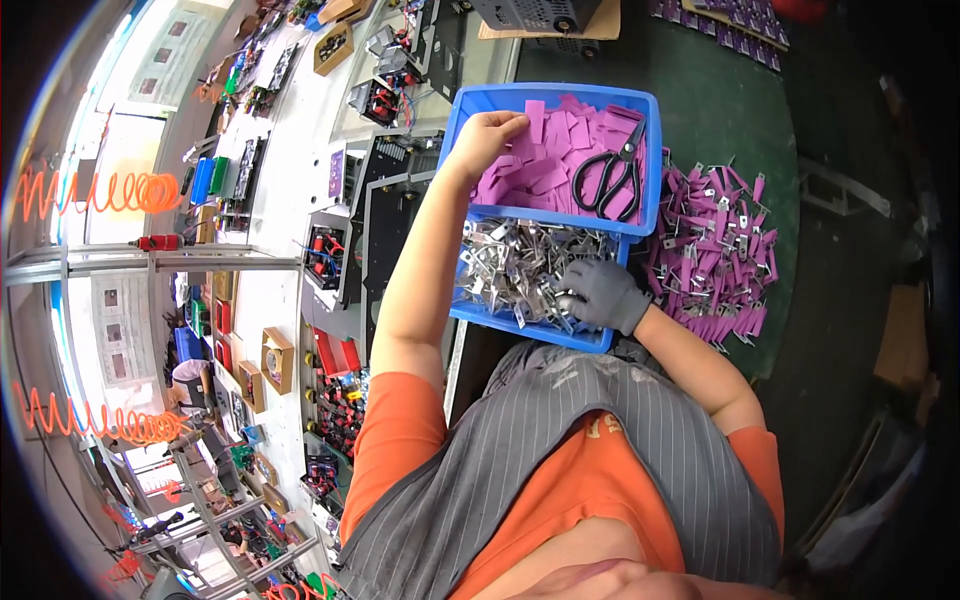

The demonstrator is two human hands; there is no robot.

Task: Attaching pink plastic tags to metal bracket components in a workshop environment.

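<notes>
My bare left hand point(487, 143) reaches over a blue bin point(652, 160) heaped with flat purple strips point(575, 135). Its thumb and fingertips are pinched at the edge of one purple strip point(535, 122). Black-handled scissors point(610, 180) lie on the strips at the bin's right side. My right hand point(606, 294), in a grey glove, rests among small bent metal brackets point(515, 265) in a second blue bin point(520, 328), nearer to me. Its fingers curl down into the brackets, and what they grip is hidden.
Right of the bins, brackets with purple strips on them point(710, 250) are piled on the dark green table point(770, 130). Purple packs point(735, 25) and a dark metal case point(530, 12) stand at the back. To the left are black equipment frames point(395, 200) and a long bench.
</notes>
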